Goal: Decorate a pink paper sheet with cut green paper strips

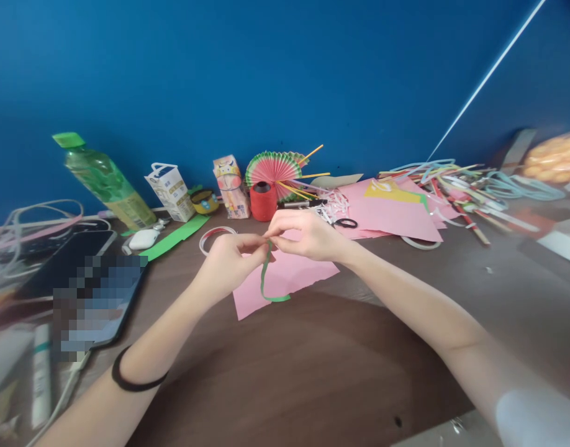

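Note:
A thin green paper strip [264, 280] hangs in a curve from my fingertips, its lower end turned to the right over the pink paper [303, 271]. My left hand [229, 261] is closed, pinching the strip's upper part between thumb and fingers. Close against it, my right hand [308, 234] is closed in a pinch at the same upper end. What lies exactly between the fingertips is mostly hidden. A roll of tape [215, 233] lies just behind my left hand, and a red thread spool [263, 202] stands behind both hands.
Along the blue wall stand a green bottle [108, 186], small cartons [171, 192] and a paper fan [275, 169]. Pink sheets [392, 214] and a pile of straws and sticks [462, 189] lie right. At left are a phone [122, 304], a marker [41, 375] and cables.

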Tool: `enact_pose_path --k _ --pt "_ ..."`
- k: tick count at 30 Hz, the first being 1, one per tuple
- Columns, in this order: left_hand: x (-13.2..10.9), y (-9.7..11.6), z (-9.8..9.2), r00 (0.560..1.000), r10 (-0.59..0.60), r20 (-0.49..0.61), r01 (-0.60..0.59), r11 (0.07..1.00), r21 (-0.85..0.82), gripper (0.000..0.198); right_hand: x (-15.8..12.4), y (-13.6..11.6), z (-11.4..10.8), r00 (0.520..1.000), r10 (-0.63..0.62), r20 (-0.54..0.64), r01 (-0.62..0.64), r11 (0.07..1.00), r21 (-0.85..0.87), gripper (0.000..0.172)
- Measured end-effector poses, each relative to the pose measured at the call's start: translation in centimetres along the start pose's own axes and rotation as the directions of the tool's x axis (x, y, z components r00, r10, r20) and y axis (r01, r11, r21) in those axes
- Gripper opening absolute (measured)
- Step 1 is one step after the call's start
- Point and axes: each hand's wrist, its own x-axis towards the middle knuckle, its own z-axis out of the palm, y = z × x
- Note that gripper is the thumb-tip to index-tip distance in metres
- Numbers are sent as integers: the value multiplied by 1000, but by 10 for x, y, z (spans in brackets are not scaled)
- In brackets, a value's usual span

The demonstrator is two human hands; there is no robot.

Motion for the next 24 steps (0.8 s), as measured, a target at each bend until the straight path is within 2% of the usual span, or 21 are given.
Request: enact_pose_path --k 6,10,13,16,18,20,24 --pt "1 -3 -1 999 -46 29 49 994 -95 19 1 1 -3 999 29 -26 -29 1000 -2 13" --pt "2 -4 -2 996 -69 52 77 984 -158 19 2 7 -6 985 108 -136 -110 994 -10 15" --pt "3 -6 -3 994 -78 75 91 977 -193 18 3 18 -13 950 197 -242 -206 978 -14 15" --pt "5 -9 -5 994 -76 82 94 966 -241 17 3 37 -25 886 298 -354 -331 943 -34 16" --pt "6 -12 -6 993 -81 87 103 955 -277 16 0 54 -36 815 373 -444 -441 895 -58 17" --pt "8 -14 -7 991 -98 89 121 943 -310 15 -6 70 -47 727 437 -530 -581 803 -133 17" --pt "9 -16 -8 987 -137 84 159 918 -365 17 -24 99 -60 622 538 -569 -769 554 -317 27"
